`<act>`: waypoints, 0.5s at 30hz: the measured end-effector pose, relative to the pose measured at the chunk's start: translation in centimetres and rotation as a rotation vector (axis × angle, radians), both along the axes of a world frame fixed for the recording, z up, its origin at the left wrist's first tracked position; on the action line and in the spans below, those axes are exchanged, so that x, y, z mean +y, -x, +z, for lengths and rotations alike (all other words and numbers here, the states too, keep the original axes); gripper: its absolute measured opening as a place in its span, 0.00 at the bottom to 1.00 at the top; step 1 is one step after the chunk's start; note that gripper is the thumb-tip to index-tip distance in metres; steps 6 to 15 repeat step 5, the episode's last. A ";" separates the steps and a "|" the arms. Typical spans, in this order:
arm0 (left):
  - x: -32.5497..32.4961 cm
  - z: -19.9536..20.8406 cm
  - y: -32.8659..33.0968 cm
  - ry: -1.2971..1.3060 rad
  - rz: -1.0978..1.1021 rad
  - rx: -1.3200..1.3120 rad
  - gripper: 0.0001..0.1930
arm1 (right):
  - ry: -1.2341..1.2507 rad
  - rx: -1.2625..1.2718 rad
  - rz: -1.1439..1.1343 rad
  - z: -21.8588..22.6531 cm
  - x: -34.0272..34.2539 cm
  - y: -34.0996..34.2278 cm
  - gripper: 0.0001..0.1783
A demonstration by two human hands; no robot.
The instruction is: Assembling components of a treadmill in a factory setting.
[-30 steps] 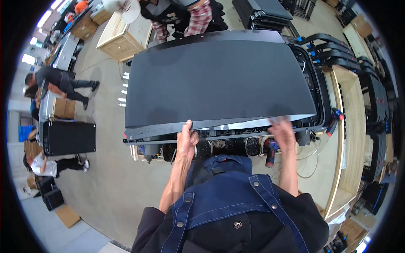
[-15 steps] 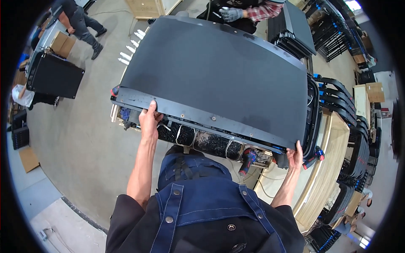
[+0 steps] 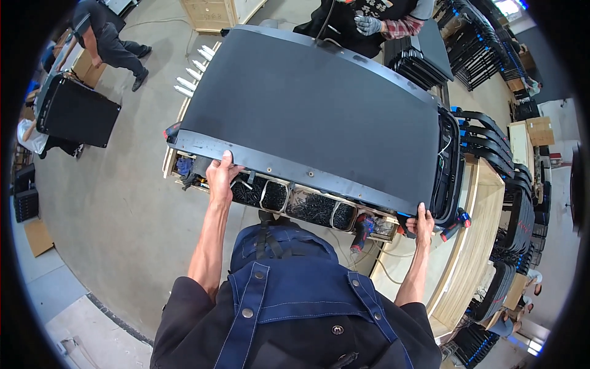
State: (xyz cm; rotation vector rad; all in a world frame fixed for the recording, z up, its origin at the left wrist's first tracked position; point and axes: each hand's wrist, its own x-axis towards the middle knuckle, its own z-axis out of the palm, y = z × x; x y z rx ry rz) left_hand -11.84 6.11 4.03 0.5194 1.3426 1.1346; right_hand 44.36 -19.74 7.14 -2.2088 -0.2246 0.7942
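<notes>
A wide, dark treadmill deck with grey side strips lies across the workbench ahead of me. My left hand grips its near edge left of the middle, thumb on top of the strip and fingers curled underneath. At the near right corner, my right hand holds the same edge, thumb up and the other fingers partly hidden. Below the near edge are trays of black screws. A red and black power drill hangs by the trays, near my right hand. Black frame parts show past the deck's right end.
White tubes stand along the bench's left end. Across the deck is a co-worker's gloved hand. A wooden crate stands at the right, with another drill beside it. Stacked dark panels stand at the back right.
The deck's right end has shifted a little left, along with my right hand. More of the screw trays shows below the near edge. The co-worker's gloved hand has moved right.
</notes>
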 end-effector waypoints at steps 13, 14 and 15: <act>-0.4 -0.4 3.8 0.013 -0.368 0.496 0.28 | 0.110 -0.044 0.129 0.2 0.6 0.2 0.60; -0.4 -0.4 3.8 0.013 -0.368 0.496 0.28 | 0.110 -0.044 0.129 0.2 0.6 0.2 0.60; -0.4 -0.4 3.8 0.013 -0.368 0.496 0.28 | 0.110 -0.044 0.129 0.2 0.6 0.2 0.60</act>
